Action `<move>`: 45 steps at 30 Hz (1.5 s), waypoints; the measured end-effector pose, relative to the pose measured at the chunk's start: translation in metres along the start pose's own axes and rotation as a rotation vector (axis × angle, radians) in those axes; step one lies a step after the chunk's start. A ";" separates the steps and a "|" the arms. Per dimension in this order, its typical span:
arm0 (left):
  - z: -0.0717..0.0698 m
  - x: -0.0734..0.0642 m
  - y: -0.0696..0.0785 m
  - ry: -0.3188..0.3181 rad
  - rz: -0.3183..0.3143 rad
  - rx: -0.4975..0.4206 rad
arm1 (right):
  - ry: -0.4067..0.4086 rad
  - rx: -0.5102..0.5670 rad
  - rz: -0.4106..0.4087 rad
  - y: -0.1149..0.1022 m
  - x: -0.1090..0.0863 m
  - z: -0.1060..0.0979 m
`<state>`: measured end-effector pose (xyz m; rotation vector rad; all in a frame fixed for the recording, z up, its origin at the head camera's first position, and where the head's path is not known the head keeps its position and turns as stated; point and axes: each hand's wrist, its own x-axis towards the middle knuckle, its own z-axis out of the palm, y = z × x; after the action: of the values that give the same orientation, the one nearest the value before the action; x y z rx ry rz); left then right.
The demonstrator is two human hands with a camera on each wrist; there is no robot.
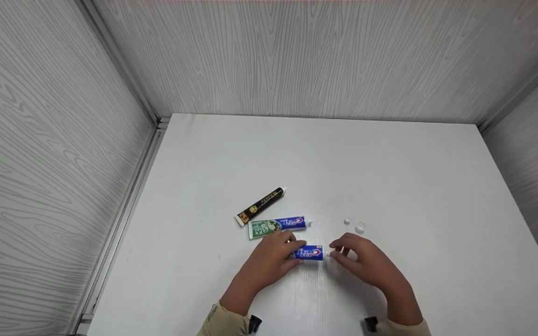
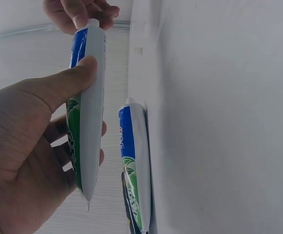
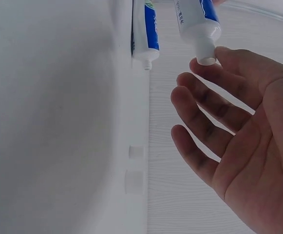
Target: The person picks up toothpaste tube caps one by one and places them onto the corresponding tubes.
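Observation:
My left hand (image 1: pixel 271 259) grips a blue-and-green toothpaste tube (image 1: pixel 310 252) by its body, thumb on one side and fingers on the other. In the left wrist view this tube (image 2: pixel 91 122) is lifted with its white end toward the other hand. The right hand (image 1: pixel 367 261) pinches the white cap (image 3: pixel 206 52) at the tube's end between thumb and index finger, the other fingers loosely bent. A second blue-and-green toothpaste tube (image 1: pixel 292 223) lies just beyond the left hand, its bare threaded nozzle (image 3: pixel 147 64) showing in the right wrist view.
A black tube (image 1: pixel 260 206) with gold print lies slantwise behind the second toothpaste tube. Two loose caps, a small white one (image 1: pixel 347 221) and a larger one (image 1: pixel 360 227), rest on the white table (image 1: pixel 437 196) beyond the right hand. Wood-grain panels (image 1: pixel 297 60) enclose the table.

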<state>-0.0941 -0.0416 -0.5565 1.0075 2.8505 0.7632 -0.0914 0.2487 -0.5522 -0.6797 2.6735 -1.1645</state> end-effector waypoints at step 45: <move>0.000 0.001 0.002 -0.004 0.012 0.002 | 0.049 0.033 -0.081 -0.001 -0.002 0.004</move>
<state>-0.0943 -0.0396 -0.5551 1.0265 2.8452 0.7584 -0.0883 0.2466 -0.5544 -0.7707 2.6833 -1.2574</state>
